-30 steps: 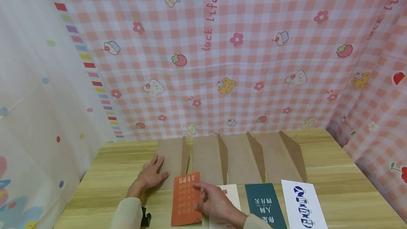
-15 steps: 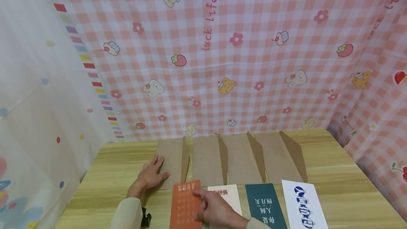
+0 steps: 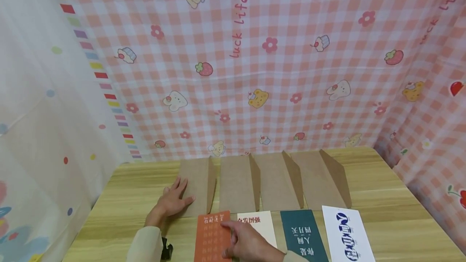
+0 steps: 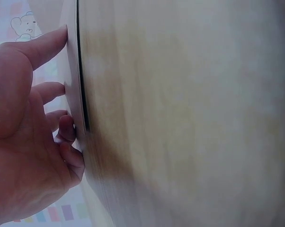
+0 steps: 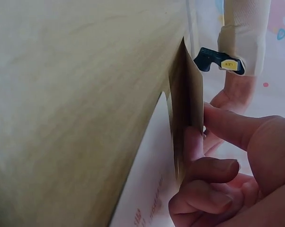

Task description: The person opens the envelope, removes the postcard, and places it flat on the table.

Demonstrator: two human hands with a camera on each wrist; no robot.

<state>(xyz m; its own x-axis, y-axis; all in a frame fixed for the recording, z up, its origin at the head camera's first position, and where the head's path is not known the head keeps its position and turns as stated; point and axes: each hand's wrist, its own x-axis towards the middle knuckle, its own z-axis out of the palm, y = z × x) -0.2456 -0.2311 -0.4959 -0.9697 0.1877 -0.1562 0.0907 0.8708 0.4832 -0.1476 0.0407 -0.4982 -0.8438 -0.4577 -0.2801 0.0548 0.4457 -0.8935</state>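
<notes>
My left hand (image 3: 172, 202) lies with spread fingers on the leftmost brown envelope (image 3: 196, 181); in the left wrist view its fingertips (image 4: 62, 35) touch the envelope's surface. Between thumb and index finger, my right hand (image 3: 251, 239) pinches the right edge of an orange card (image 3: 211, 233) printed with pale characters. In the right wrist view that card (image 5: 194, 90) stands off the table, thumb on one face and index finger on the other. Beneath the right hand is a cream card (image 3: 265, 225) with red characters, partly hidden.
Three more brown envelopes (image 3: 238, 181) lie in a row to the right, flaps raised at their right sides. A dark green card (image 3: 303, 233) and a white card (image 3: 347, 233) lie on the wooden table (image 3: 397, 213). Patterned cloth (image 3: 233, 72) hangs behind.
The orange card has moved toward me, away from the leftmost envelope, with the right hand still pinching it. More of the cream card's red print shows. The left hand has stayed in place.
</notes>
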